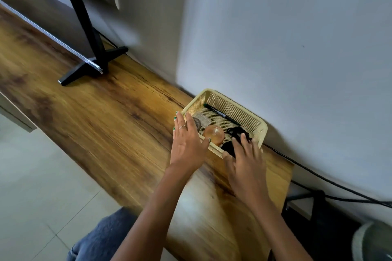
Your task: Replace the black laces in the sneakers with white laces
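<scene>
Single head cam, looking fwd and down, close over wooden table (89, 112), tilted frame, wall behind.

laces (237, 133) in basket (261, 128) (on table (106, 116))

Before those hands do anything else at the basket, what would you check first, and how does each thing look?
1. Black laces inside the basket: ok.
2. Right hand on the laces: ok, fingers lie over them; grip cannot tell.
3. Left hand steadying the basket: ok, open over its near corner.
4. Orange ball clear of the laces: ok, beside them.
5. White laces in sight: not ok.
6. Sneakers in sight: not ok.
</scene>
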The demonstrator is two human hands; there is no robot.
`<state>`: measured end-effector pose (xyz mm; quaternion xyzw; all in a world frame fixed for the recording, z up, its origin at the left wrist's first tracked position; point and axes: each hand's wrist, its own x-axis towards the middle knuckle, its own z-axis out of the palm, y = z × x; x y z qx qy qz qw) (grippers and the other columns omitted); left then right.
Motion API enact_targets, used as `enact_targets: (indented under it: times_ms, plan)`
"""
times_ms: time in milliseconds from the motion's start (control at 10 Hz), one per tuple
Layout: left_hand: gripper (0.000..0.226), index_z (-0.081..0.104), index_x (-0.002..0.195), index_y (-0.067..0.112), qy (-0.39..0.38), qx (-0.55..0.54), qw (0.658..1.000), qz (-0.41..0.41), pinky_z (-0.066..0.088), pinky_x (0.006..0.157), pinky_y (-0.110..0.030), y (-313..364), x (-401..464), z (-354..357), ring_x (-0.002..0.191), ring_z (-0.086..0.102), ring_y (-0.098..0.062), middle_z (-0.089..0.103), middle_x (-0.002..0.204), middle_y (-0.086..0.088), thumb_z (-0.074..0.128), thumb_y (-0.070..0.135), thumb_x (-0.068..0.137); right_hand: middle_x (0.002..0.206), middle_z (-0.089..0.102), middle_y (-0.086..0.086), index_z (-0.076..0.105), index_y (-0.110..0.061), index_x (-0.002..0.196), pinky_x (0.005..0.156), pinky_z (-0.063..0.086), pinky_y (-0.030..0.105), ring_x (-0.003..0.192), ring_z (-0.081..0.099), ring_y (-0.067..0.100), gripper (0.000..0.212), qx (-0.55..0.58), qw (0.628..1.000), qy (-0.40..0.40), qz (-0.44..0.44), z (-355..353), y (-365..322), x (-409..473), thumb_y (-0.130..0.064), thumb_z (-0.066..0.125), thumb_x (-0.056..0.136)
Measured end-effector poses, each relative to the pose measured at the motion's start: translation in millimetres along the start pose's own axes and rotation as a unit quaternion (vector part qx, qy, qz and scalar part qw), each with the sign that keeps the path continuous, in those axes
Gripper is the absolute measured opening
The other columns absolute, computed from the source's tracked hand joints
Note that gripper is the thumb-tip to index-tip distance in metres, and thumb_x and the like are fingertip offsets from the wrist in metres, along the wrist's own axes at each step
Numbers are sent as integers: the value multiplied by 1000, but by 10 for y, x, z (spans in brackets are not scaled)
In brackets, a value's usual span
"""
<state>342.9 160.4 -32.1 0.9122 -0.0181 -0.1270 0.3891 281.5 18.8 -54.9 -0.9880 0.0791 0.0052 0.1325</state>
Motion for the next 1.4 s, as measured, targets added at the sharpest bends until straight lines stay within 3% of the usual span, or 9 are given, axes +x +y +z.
enact_targets:
  times_ms: [100, 400, 500, 600, 900, 1100, 1200, 1300, 1400]
  plan:
    - [87, -10, 152, 7, -25, 13, 999, 20, -2, 118, -34, 22, -31, 59, 146, -17, -28, -23, 157, -17, 53, 32, 97, 160, 8, 1, 27, -22, 148, 112, -12, 33, 143, -16, 14, 84, -27, 1000, 5, 5, 41, 129, -155, -55, -11, 81]
    - [90, -7, 153, 10, -69, 28, 995, 68, 6, 120, -37, 91, -122, 224, 147, -16, -28, -24, 157, -15, 58, 30, 94, 159, 12, 0, 31, -20, 147, 111, -17, 32, 143, -18, 12, 81, -36, 998, 24, 38, 2, 409, -356, -51, -7, 83]
    - [92, -9, 152, 9, -67, 43, 994, 74, 5, 119, -38, 88, -124, 261, 146, -18, -29, -27, 156, -17, 58, 32, 94, 159, 14, 1, 29, -18, 148, 112, -14, 33, 144, -15, 14, 69, -32, 998, 36, 43, 2, 388, -353, -50, 6, 91]
    - [92, -11, 152, 8, -65, 71, 993, 73, 1, 118, -39, 74, -113, 310, 145, -21, -32, -28, 154, -19, 56, 36, 95, 158, 16, 4, 26, -14, 149, 113, -10, 35, 146, -9, 19, 56, -27, 998, 42, 44, 30, 384, -348, -36, 38, 99]
    - [83, -11, 151, 7, -2, 138, 983, 119, -15, 114, -38, 163, -336, 493, 145, -20, -29, -19, 158, -14, 41, 43, 98, 160, 0, 7, 8, -14, 152, 115, -10, 40, 146, -15, 25, 70, -55, 998, 3, 43, -80, 339, -359, -31, 46, 96]
    - [67, -30, 141, 14, -33, 187, 973, 135, -18, 116, -36, 74, -961, 650, 140, -30, -22, -30, 154, -6, 9, 49, 99, 159, -14, 6, -4, -16, 152, 114, -15, 37, 143, -21, 24, 73, -37, 999, 23, 18, -328, 216, -628, -24, 43, 98]
    - [65, -28, 142, 14, -50, 205, 971, 112, -17, 115, -34, 121, -1281, 534, 136, -32, -18, -28, 155, -5, 19, 38, 104, 159, 0, 10, 12, -13, 152, 113, -9, 40, 142, -13, 27, 74, -49, 998, 35, -2, -394, 187, -822, -27, 54, 94]
    - [63, -20, 149, 11, -33, 214, 969, 115, -14, 116, -35, 222, -1548, 347, 142, -25, -19, -23, 158, -7, 18, 35, 105, 145, 43, 15, 49, -10, 137, 106, 24, 45, 135, 27, 32, 81, -71, 994, 81, 13, -488, 169, -1068, -36, 81, 68]
    - [62, -17, 149, 9, -25, 251, 954, 163, -10, 119, -37, 383, -1734, 254, 147, -15, -24, -22, 156, -7, 18, 34, 105, 151, 33, 16, 37, -8, 144, 111, 15, 44, 140, 27, 35, 75, -61, 996, 66, 15, -737, 129, -1277, -36, 69, 81]
